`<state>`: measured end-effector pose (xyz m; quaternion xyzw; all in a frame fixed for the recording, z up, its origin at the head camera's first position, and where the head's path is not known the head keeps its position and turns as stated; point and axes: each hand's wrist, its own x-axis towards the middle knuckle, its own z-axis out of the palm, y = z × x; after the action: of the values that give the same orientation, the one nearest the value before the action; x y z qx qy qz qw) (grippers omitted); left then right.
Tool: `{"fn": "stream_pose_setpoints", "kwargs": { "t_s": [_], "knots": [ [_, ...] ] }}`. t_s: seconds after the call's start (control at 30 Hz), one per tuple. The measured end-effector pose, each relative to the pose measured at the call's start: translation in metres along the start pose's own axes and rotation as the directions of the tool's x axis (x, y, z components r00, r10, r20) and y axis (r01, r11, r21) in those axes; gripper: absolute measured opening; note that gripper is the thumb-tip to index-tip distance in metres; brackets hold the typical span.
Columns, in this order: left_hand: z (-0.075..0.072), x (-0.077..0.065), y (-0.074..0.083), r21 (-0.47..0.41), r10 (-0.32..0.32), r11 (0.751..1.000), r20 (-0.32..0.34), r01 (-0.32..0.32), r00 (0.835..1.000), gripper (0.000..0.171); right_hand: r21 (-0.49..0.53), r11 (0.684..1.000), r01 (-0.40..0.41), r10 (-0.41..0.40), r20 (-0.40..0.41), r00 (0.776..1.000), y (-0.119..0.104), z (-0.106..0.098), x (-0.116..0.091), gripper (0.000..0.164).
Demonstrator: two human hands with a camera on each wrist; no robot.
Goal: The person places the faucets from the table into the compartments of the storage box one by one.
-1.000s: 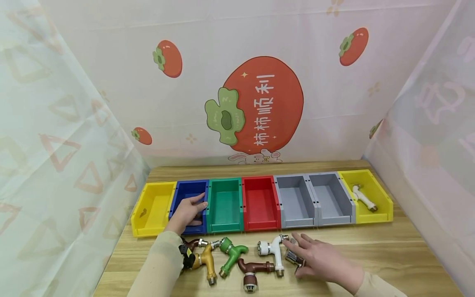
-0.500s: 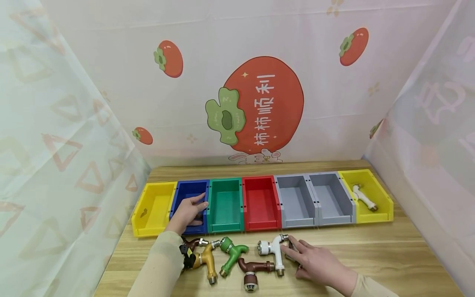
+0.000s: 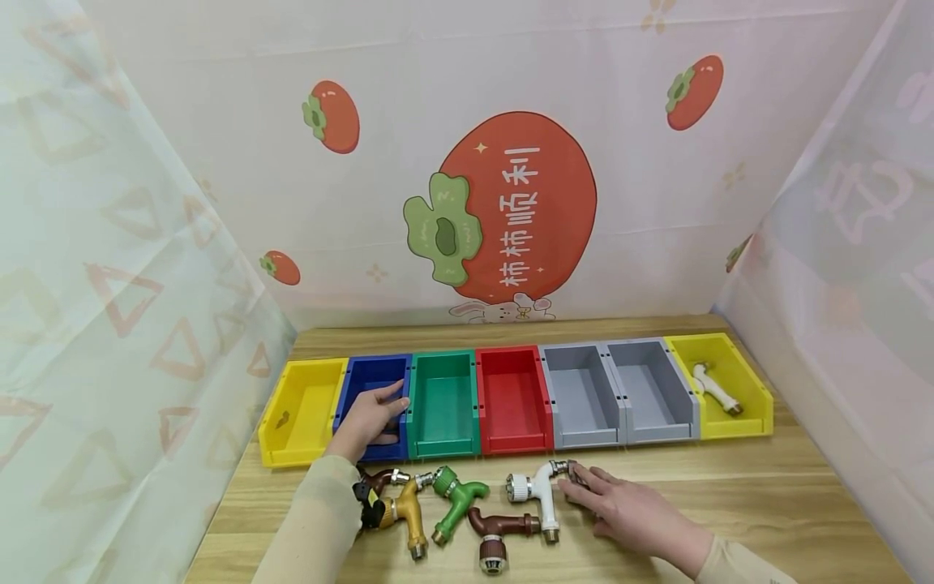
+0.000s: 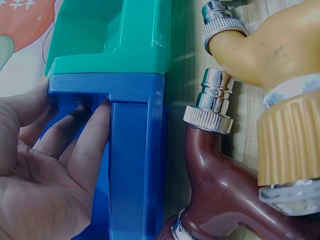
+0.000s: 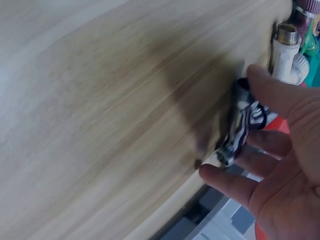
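Observation:
My left hand (image 3: 372, 418) reaches into the blue bin (image 3: 368, 369), its extended fingers touching the inner wall, with the thumb at the rim beside the green bin (image 3: 443, 393). In the left wrist view, the fingertips lie against the blue wall (image 4: 135, 90). My right hand (image 3: 631, 511) holds a small chrome tap (image 5: 240, 125) close over the table. Thumb and fingers surround this tap, which the hand mostly hides in the head view. Just left of that hand lies a white tap (image 3: 543, 495), its chrome nozzle right by my fingertips.
Other taps lie left of the white one: dark red (image 3: 503, 526), green (image 3: 458, 503), yellow (image 3: 410, 515) and another dark red tap (image 4: 210, 170). Bins line the back: yellow (image 3: 299, 405), red (image 3: 512, 389), two grey (image 3: 580, 389), and a yellow bin (image 3: 751, 397) containing a white tap (image 3: 715, 389).
My right hand has shifted slightly and closed over the chrome tap, which has turned and moved up towards the white tap's nozzle. The left hand stays in the blue bin.

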<state>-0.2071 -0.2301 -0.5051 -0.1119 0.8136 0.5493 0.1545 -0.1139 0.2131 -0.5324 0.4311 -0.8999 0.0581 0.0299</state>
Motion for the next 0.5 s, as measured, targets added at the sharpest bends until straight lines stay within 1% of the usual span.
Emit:
{"fn": "stream_pose_setpoints", "kwargs": {
  "t_s": [0.07, 0.13, 0.23, 0.4, 0.5],
  "knots": [
    [0.000, 0.000, 0.000, -0.001, 0.001, 1.000, 0.001, -0.001, 1.000, 0.059, 0.007, 1.000, 0.016, -0.016, 0.007, 1.000, 0.002, 0.000, -0.001, 0.081],
    [0.000, 0.000, 0.000, -0.003, 0.001, 1.000, 0.001, -0.001, 1.000, 0.059, 0.010, 0.999, 0.036, -0.036, -0.004, 0.999, 0.005, 0.001, -0.002, 0.083],
    [0.000, 0.000, 0.001, -0.002, 0.000, 1.000, 0.000, 0.000, 1.000, 0.059, 0.005, 0.997, 0.080, -0.080, -0.052, 0.995, 0.009, 0.003, -0.003, 0.083],
    [0.000, 0.000, 0.001, -0.002, -0.003, 1.000, -0.004, 0.003, 1.000, 0.059, -0.039, 0.986, 0.162, -0.166, -0.144, 0.975, 0.016, 0.006, -0.006, 0.081],
    [0.001, 0.000, 0.002, -0.003, -0.004, 1.000, -0.003, 0.004, 1.000, 0.059, -0.054, 0.979, 0.198, -0.205, -0.169, 0.964, 0.020, 0.008, -0.007, 0.078]
  ]
}}
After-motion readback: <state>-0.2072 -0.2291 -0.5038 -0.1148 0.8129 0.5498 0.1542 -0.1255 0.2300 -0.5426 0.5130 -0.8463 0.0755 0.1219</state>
